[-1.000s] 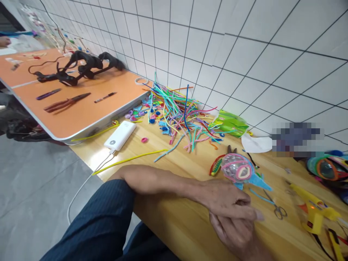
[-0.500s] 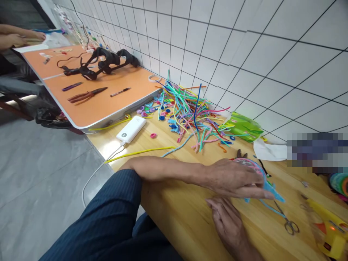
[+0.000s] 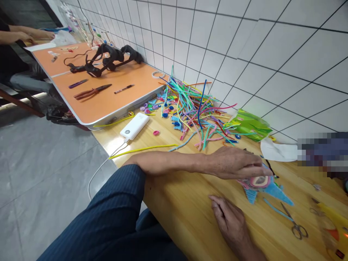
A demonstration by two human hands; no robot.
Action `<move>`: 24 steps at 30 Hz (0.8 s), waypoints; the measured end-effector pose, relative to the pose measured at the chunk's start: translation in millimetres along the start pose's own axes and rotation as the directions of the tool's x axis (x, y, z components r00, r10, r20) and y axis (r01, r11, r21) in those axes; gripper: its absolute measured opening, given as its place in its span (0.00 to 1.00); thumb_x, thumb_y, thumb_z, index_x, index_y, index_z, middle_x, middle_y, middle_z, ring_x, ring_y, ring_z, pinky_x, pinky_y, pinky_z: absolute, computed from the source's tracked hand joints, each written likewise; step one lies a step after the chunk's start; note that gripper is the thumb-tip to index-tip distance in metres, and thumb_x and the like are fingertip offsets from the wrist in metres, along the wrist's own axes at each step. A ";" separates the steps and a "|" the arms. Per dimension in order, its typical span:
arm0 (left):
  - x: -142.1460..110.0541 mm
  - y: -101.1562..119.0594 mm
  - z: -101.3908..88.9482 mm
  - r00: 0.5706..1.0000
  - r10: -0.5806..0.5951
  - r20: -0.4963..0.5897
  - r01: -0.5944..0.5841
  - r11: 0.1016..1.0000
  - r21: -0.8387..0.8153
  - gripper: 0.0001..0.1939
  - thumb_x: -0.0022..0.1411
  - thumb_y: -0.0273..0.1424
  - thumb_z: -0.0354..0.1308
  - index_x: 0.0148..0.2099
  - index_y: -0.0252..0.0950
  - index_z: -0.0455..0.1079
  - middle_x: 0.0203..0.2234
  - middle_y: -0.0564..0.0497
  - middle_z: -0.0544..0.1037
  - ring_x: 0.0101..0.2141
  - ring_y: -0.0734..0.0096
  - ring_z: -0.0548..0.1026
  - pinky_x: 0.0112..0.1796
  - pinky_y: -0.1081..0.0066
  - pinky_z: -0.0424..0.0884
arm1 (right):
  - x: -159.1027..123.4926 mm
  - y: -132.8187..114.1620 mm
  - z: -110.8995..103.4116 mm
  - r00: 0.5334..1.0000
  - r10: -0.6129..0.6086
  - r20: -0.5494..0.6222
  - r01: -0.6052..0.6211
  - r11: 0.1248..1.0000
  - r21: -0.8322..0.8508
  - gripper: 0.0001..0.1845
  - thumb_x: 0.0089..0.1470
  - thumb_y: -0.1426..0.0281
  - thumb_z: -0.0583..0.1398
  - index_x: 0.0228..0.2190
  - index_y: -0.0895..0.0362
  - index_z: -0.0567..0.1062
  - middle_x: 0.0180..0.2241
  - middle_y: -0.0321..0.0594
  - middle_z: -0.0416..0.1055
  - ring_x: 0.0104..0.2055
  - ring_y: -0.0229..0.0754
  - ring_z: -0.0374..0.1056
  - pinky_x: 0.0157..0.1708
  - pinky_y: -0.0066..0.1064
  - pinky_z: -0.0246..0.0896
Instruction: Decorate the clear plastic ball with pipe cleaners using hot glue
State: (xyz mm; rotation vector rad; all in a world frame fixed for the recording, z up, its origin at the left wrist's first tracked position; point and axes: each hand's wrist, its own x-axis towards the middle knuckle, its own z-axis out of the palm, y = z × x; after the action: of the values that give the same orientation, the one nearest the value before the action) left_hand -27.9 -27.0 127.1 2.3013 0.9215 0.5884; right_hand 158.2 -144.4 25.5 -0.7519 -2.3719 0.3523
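My left hand [image 3: 236,162] reaches across the wooden table from the left, its fingers stretched over the upper part of a light-blue fuzzy pipe-cleaner piece [image 3: 276,191]. That piece has pointed corners and a pink-and-cream ringed centre; the hand covers its far side. Nearer me, my right hand [image 3: 230,221] rests on the table with its fingers curled together and nothing visible in them. Small scissors [image 3: 299,230] lie to the right of it, beside a loose blue pipe cleaner [image 3: 277,209]. A yellow glue gun [image 3: 333,221], blurred, is at the right edge.
A heap of coloured pipe cleaners [image 3: 193,108] lies against the tiled wall, with a green packet [image 3: 250,125] beside it. A white power bank [image 3: 135,125] with a cable sits at left. Pliers [image 3: 92,92] and black headgear [image 3: 106,59] occupy the orange table. Another person's hands [image 3: 29,36] are far left.
My left hand has shifted up the blue piece, uncovering its ringed centre and a lower corner. My right hand stays on the table. The view has turned slightly left.
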 end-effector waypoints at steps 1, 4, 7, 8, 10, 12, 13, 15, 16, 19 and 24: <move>-0.5 0.7 -2.6 1.000 -0.007 0.000 0.007 1.000 0.004 0.21 0.84 0.45 0.50 0.58 0.37 0.78 0.54 0.45 0.85 0.55 0.58 0.83 0.50 0.66 0.77 | 0.4 -0.2 0.1 1.000 0.002 0.002 -0.002 1.000 0.001 0.17 0.71 0.79 0.53 0.50 0.51 0.78 0.31 0.34 0.83 0.29 0.37 0.82 0.32 0.26 0.77; -2.2 3.6 -8.4 1.000 -0.013 0.009 0.013 1.000 0.023 0.21 0.85 0.44 0.49 0.57 0.36 0.77 0.53 0.45 0.85 0.54 0.58 0.83 0.47 0.66 0.75 | 0.4 0.0 0.3 1.000 0.001 0.007 -0.001 1.000 0.004 0.17 0.71 0.79 0.54 0.49 0.51 0.79 0.32 0.34 0.84 0.29 0.38 0.82 0.32 0.26 0.77; -2.3 4.4 -9.2 0.999 -0.006 0.032 0.005 1.000 0.024 0.22 0.85 0.45 0.48 0.60 0.35 0.76 0.55 0.45 0.84 0.56 0.57 0.83 0.47 0.65 0.75 | 0.0 0.5 0.6 1.000 -0.014 0.009 0.014 1.000 -0.001 0.16 0.71 0.79 0.54 0.49 0.52 0.78 0.32 0.34 0.84 0.30 0.37 0.82 0.32 0.26 0.77; -2.0 4.2 -8.6 0.999 -0.008 0.041 0.007 1.000 0.022 0.23 0.85 0.46 0.48 0.61 0.36 0.76 0.56 0.45 0.84 0.56 0.57 0.82 0.47 0.64 0.74 | 0.0 0.6 0.7 1.000 -0.017 0.009 0.017 1.000 -0.005 0.15 0.72 0.78 0.54 0.49 0.52 0.78 0.33 0.34 0.84 0.30 0.37 0.82 0.33 0.26 0.76; -1.0 3.6 -7.4 0.998 -0.017 0.055 0.016 1.000 0.021 0.25 0.84 0.49 0.48 0.63 0.37 0.75 0.56 0.45 0.83 0.57 0.56 0.82 0.48 0.64 0.74 | 0.2 0.9 0.8 1.000 -0.020 0.010 0.020 1.000 -0.012 0.14 0.72 0.78 0.54 0.49 0.52 0.78 0.33 0.34 0.84 0.30 0.37 0.83 0.33 0.26 0.76; -0.2 3.8 -7.1 0.997 -0.027 0.076 0.024 0.999 0.032 0.25 0.84 0.49 0.47 0.64 0.38 0.74 0.57 0.46 0.83 0.57 0.56 0.82 0.48 0.64 0.74 | 0.6 1.2 0.8 1.000 -0.022 0.015 0.022 1.000 -0.016 0.14 0.73 0.78 0.54 0.49 0.52 0.78 0.33 0.34 0.85 0.31 0.37 0.83 0.34 0.27 0.77; -0.1 4.3 -7.5 0.996 -0.030 0.090 0.026 0.999 0.041 0.25 0.85 0.49 0.47 0.65 0.38 0.73 0.57 0.45 0.83 0.58 0.55 0.82 0.48 0.64 0.74 | 0.7 1.4 0.7 1.000 -0.023 0.019 0.023 1.000 -0.017 0.14 0.73 0.78 0.54 0.49 0.52 0.78 0.34 0.35 0.85 0.31 0.37 0.83 0.34 0.27 0.77; -0.3 6.1 -9.3 0.993 -0.033 0.115 0.026 0.998 0.058 0.25 0.85 0.47 0.47 0.66 0.36 0.72 0.58 0.44 0.83 0.58 0.54 0.82 0.47 0.63 0.74 | 0.9 1.6 0.7 0.999 -0.024 0.024 0.024 1.000 -0.016 0.14 0.74 0.77 0.54 0.49 0.52 0.78 0.34 0.36 0.85 0.32 0.37 0.83 0.34 0.27 0.77; -0.6 7.0 -10.5 0.992 -0.033 0.122 0.025 0.998 0.063 0.25 0.85 0.47 0.47 0.66 0.35 0.72 0.58 0.43 0.83 0.58 0.53 0.82 0.47 0.63 0.74 | 0.9 1.6 0.7 0.999 -0.021 0.026 0.022 1.000 -0.015 0.14 0.74 0.77 0.54 0.48 0.53 0.78 0.34 0.36 0.85 0.32 0.37 0.83 0.34 0.27 0.78; -1.4 8.2 -13.9 0.994 -0.030 0.108 0.025 0.999 0.045 0.25 0.85 0.47 0.48 0.65 0.35 0.73 0.57 0.43 0.83 0.58 0.53 0.82 0.47 0.63 0.75 | 0.5 1.2 0.9 1.000 -0.009 0.024 0.009 1.000 -0.008 0.14 0.73 0.77 0.55 0.48 0.52 0.79 0.34 0.36 0.85 0.31 0.38 0.83 0.34 0.27 0.78; 1.0 2.1 -16.2 0.998 -0.020 0.066 0.019 1.000 0.022 0.24 0.84 0.46 0.49 0.62 0.34 0.75 0.56 0.43 0.85 0.56 0.54 0.83 0.47 0.64 0.74 | 0.0 1.4 2.5 1.000 0.000 0.011 0.000 1.000 -0.002 0.14 0.72 0.78 0.55 0.48 0.52 0.79 0.34 0.35 0.85 0.31 0.38 0.83 0.34 0.26 0.78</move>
State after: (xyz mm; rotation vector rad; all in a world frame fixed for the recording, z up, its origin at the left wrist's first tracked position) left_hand -35.7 -21.8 140.4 2.3138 0.9216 0.4930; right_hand 157.2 -143.5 23.1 -0.7532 -2.3827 0.3552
